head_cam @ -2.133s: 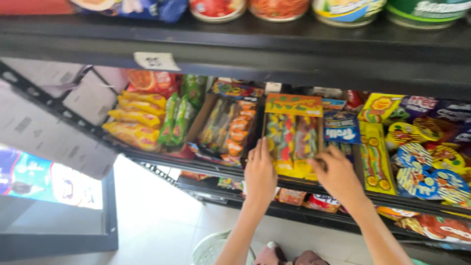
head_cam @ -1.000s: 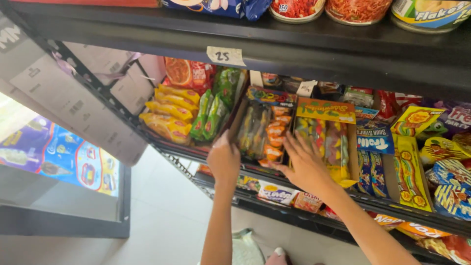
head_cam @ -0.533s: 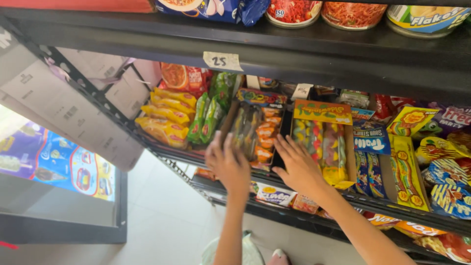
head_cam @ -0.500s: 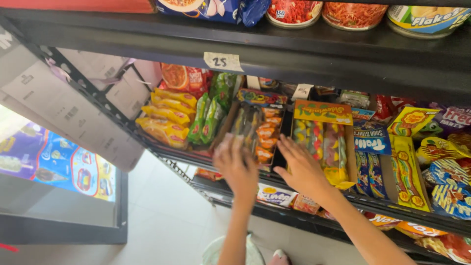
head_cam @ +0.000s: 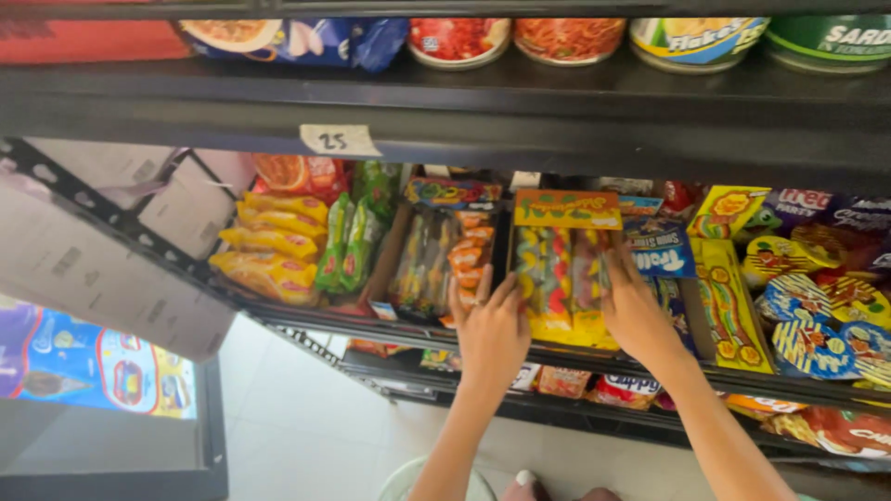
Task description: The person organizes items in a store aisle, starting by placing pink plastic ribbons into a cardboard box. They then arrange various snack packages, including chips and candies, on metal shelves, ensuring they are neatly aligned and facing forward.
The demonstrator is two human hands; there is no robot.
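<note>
Both hands are raised to the middle shelf of a dark metal rack. A yellow display box of colourful candy packs is gripped from both sides, near the shelf's front edge, about mid-width. The left hand is pressed on the box's left side, fingers spread and slightly curled, fingertips lying against the box edge and the neighbouring tray. The right hand is wrapped on the box's right side, fingers half closed around the edge, thumb hidden.

Just left of the box, touching it, an open cardboard tray of orange and dark candy sticks is seen, partly covered by the left hand. Further left, green packs are stood upright, then yellow snack bags are stacked toward the shelf's left end. To the right of the box, blue candy packs are set, partly blocked by the right hand, then a yellow carton and round lollipop packs toward the right end.

Bowls and cans are lined along the upper shelf's front edge, with a paper price tag fixed on its lip. A lower shelf with more packets is partly hidden by both forearms. White tiled floor is seen below.
</note>
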